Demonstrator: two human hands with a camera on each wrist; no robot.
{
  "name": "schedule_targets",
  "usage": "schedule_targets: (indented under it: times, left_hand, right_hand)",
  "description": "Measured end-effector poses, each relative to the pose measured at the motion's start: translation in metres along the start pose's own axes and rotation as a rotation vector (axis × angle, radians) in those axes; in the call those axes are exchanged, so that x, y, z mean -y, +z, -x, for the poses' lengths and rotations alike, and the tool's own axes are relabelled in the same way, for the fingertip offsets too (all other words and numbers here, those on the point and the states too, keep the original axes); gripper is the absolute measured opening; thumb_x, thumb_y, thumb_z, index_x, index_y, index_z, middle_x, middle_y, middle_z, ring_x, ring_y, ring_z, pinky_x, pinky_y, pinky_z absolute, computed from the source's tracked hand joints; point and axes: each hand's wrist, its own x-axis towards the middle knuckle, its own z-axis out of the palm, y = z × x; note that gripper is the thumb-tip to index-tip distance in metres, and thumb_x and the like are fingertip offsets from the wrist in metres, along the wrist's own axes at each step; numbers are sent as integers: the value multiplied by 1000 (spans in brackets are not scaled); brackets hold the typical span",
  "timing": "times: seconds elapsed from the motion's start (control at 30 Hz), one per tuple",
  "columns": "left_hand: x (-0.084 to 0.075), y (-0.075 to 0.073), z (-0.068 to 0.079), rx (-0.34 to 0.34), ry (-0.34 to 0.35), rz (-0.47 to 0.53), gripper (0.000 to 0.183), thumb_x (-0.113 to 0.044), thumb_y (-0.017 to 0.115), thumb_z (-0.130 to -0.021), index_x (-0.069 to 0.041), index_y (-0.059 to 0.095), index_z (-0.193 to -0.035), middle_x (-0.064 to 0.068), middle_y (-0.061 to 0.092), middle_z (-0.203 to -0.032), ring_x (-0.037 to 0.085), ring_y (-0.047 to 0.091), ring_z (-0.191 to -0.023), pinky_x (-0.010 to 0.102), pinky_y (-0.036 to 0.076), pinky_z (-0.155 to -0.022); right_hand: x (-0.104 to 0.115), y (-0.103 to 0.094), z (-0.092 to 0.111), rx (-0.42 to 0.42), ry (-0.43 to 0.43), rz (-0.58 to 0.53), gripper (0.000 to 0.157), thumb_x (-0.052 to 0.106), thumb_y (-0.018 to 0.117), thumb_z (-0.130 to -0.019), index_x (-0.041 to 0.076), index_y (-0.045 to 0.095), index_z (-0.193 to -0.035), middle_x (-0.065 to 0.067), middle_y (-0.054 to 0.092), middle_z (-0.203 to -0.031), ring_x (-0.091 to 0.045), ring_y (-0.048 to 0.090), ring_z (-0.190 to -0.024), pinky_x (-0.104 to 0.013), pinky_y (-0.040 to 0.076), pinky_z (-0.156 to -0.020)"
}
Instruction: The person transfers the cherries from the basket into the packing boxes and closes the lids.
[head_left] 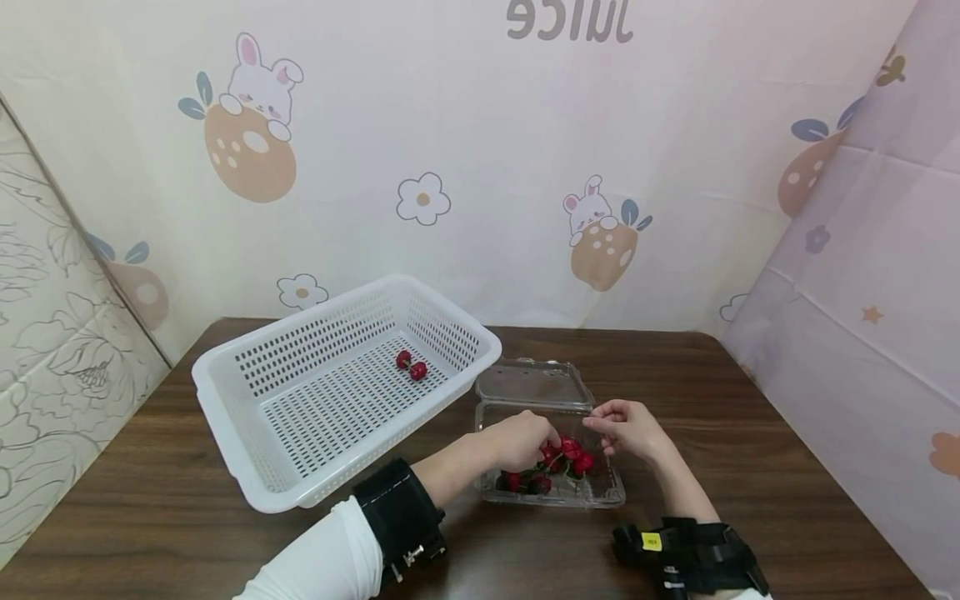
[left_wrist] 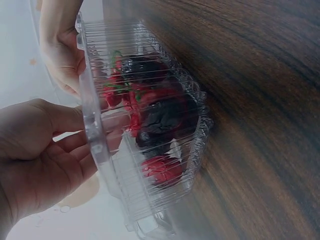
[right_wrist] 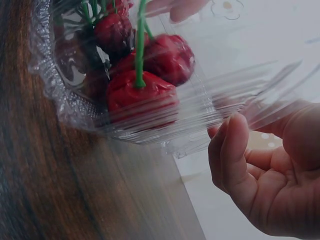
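A clear plastic clamshell box [head_left: 480, 496] holds several red cherries [head_left: 577, 458] with green stems, some dark red in the left wrist view. My left hand [head_left: 513, 442] reaches over its left side, thumb and fingertips bent round a red cherry [left_wrist: 133, 117]; the ribbed wall partly blurs them. At the right, my right hand [head_left: 628, 427] pinches the box's thin clear plastic between thumb and forefinger. In the right wrist view, two large red cherries [right_wrist: 142, 100] lie behind the streaked plastic, beside the right hand [right_wrist: 260, 175].
The box's lid [head_left: 532, 383] lies folded back on the far side. To the left stands a white perforated basket [head_left: 243, 467], with two cherries [head_left: 411, 365] joined by a stem inside. The dark wooden table [head_left: 750, 467] meets a patterned curtain [head_left: 480, 167] behind.
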Motion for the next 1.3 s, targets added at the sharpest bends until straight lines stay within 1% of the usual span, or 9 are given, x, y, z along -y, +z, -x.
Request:
schedule_targets:
  times: [0.17, 0.43, 0.53, 0.73, 0.87, 1.0, 1.13, 1.23, 1.3]
  left_hand:
    - [-2, -3, 2, -4, 4, -41, 24, -2, 60, -81, -6, 64, -104, 4, 64, -92, 6, 54, -70, 17, 45, -65]
    - [-10, -13, 7, -31, -17, -91, 21, -13, 62, -83, -7, 64, -102, -1, 64, -84, 5, 53, -63, 19, 43, -57]
    - [-14, -20, 9, -55, -9, -104, 21, -16, 62, -83, -8, 64, -101, -1, 63, -81, 5, 52, -60, 18, 43, -55]
    - [-18, -39, 14, -111, -18, -155, 23, -19, 63, -83, -7, 64, -102, 1, 64, -83, 5, 55, -61, 18, 44, -54]
    - [-18, -52, 17, -148, -27, -199, 17, -20, 62, -83, -8, 64, -94, -1, 62, -76, 5, 54, -58, 19, 43, -51]
    - [-16, -62, 19, -182, -25, -244, 10, -21, 62, -83, -11, 63, -81, -4, 57, -67, 5, 52, -55, 20, 42, -50]
    - [-13, -70, 23, -216, -21, -273, 14, -17, 62, -82, -13, 59, -68, -5, 53, -60, 7, 48, -51, 21, 40, -48]
    - [-9, -76, 28, -217, -28, -265, 15, -14, 60, -82, -11, 57, -68, -4, 52, -58, 8, 47, -49, 21, 38, -44]
    - [-6, -80, 32, -211, -27, -252, 13, -14, 59, -83, -10, 58, -71, -4, 52, -60, 8, 47, -50, 20, 38, -45]
  right_hand:
    - [-1, 0, 0, 2, -10, 5, 27, 15, 62, -83, -8, 52, -92, -3, 49, -60, -12, 51, -51, -30, 49, -52]
    - [-2, 0, -1, 6, -4, 1, 27, 16, 61, -84, -8, 52, -93, -4, 50, -61, -12, 50, -52, -29, 49, -51]
    - [-2, 0, -1, 3, 0, 2, 27, 16, 61, -84, -8, 52, -93, -4, 50, -61, -12, 50, -52, -29, 49, -51]
    - [-2, 1, -1, 2, 2, -2, 28, 17, 61, -84, -8, 52, -93, -4, 50, -61, -12, 50, -52, -29, 49, -51]
    - [-3, 1, -1, 0, -2, -2, 29, 17, 62, -83, -8, 52, -94, -4, 50, -61, -12, 50, -52, -29, 49, -52]
    - [-3, 2, -2, -3, 3, -5, 30, 17, 62, -83, -9, 52, -95, -4, 50, -61, -12, 51, -51, -29, 49, -51]
    - [-3, 2, -1, 1, 0, -18, 30, 16, 61, -84, -10, 51, -95, -4, 50, -61, -12, 51, -50, -29, 49, -51]
    - [-4, 2, -1, 6, -7, -22, 29, 15, 61, -84, -10, 51, -94, -4, 50, -61, -12, 51, -51, -29, 49, -51]
    - [-4, 2, -1, 10, -12, -23, 28, 15, 61, -84, -9, 51, -94, -4, 50, -61, -12, 51, -51, -29, 49, -51]
